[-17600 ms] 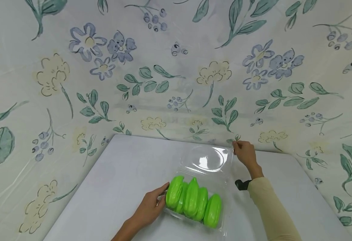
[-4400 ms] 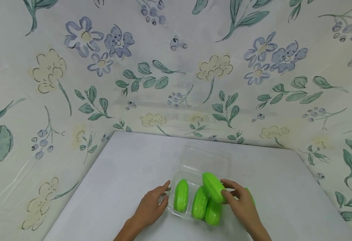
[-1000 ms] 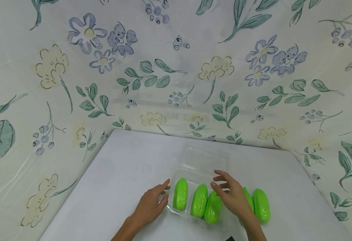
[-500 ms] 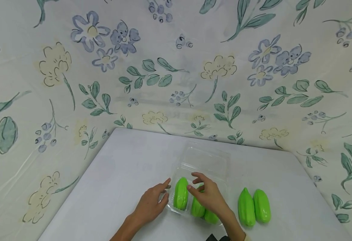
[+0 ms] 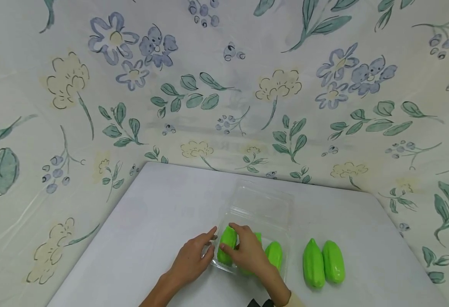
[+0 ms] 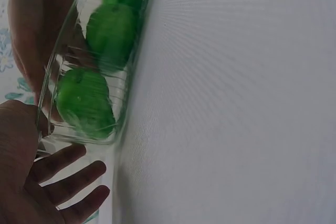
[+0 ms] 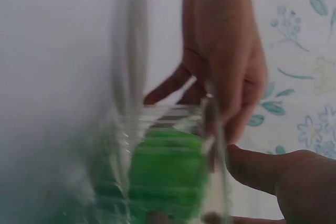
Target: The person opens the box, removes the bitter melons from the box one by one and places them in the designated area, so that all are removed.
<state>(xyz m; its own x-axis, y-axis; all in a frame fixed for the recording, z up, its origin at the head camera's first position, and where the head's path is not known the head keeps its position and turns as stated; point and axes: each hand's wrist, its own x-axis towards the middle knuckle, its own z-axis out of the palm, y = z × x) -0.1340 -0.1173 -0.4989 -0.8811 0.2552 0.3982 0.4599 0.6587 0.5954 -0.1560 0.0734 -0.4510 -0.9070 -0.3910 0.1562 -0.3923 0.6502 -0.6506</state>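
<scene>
A clear plastic clamshell box lies with its lid folded back, holding 3 plump, ridged green fruits. My right hand reaches into it and grips the leftmost green fruit, thumb on the near side and fingers at the far end. The middle green fruit is mostly hidden under that hand; the right one shows beside it. My left hand touches the box's left edge with fingers spread; in the left wrist view its fingers extend fairly straight beside the box's end.
Two more green fruits, one pointed and one rounder, lie side by side on the white table right of the box. Behind the table hangs a floral cloth. Black straps show at the right wrist.
Earlier the lid was pulled back and two green fruits went from the box to the table at right. In the last second my right hand moved left and took hold of the leftmost fruit.
</scene>
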